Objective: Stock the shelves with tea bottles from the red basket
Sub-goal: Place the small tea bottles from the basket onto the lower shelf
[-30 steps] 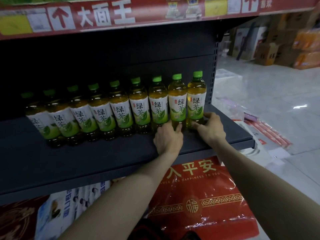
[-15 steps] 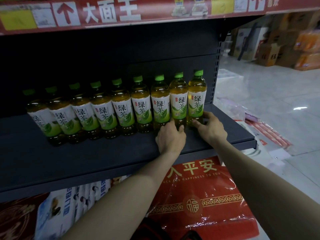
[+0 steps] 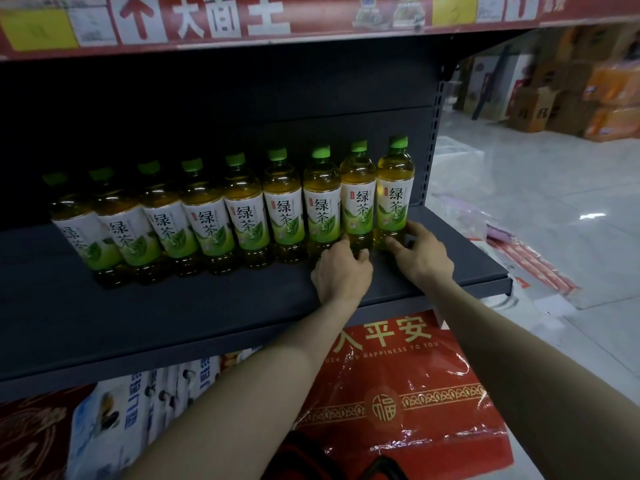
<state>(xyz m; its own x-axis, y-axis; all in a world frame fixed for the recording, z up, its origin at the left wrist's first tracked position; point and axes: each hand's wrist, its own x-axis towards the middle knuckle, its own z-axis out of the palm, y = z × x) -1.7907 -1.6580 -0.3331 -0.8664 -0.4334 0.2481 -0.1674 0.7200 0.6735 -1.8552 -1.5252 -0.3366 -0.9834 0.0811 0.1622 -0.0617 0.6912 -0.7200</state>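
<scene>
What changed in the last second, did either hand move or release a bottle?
Nothing visibly changed. The left hand still grips the base of the second-last bottle, and the right hand still grips the base of the end bottle. The row stands where it was on the shelf. Only the camera view shifted slightly.

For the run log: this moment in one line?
left hand grips second-from-right green-capped plastic tea bottle; right hand grips rightmost bottle; both upright on dark shelf
</scene>
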